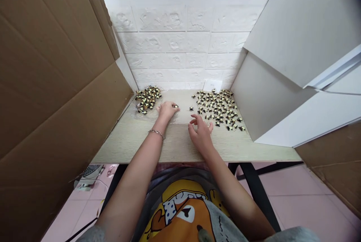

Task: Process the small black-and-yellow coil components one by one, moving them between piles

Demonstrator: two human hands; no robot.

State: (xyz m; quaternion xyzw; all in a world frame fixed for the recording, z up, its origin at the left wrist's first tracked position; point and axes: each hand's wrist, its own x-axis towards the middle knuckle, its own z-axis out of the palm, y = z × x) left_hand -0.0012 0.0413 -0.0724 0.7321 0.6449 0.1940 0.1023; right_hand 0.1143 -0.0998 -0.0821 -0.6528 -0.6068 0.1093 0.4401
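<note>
My left hand is over the left middle of the table, thumb and fingers pinched on a small black-and-yellow part that looks like a tiny wound coil. To its left lies a dense heap of the same kind of parts. My right hand hovers near the front edge of the plastic sheet, fingers curved and apart, with nothing seen in them. Just beyond its fingertips a single part stands alone. Many more parts are spread out on the right.
A clear plastic sheet covers the back of the wooden table. Cardboard walls the left side, white panels the right. A small white paper leans on the white brick-patterned wall behind.
</note>
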